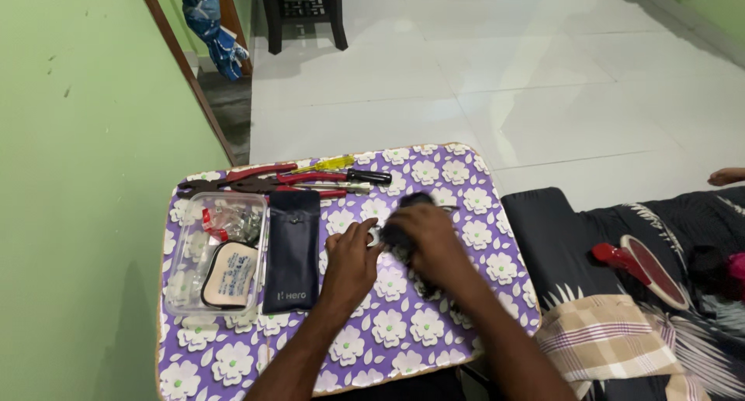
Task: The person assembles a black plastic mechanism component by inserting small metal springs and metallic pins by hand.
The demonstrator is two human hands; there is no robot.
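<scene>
Green wall at left, brown door frame along its edge. Floor of large glossy white tiles, soft daylight reflected. Dark stool far, 2 legs visible; blue cloth hanging beside doorway. Small table with purple floral cover near. Dark patterned bedding right.

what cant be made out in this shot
Head view:
- dark object under the right hand: mostly covered, kind unclear
- small white part by the left hand: too small
- clear box contents: jumbled, blurred
- pliers jaws: overlapping, hard to separate
</scene>
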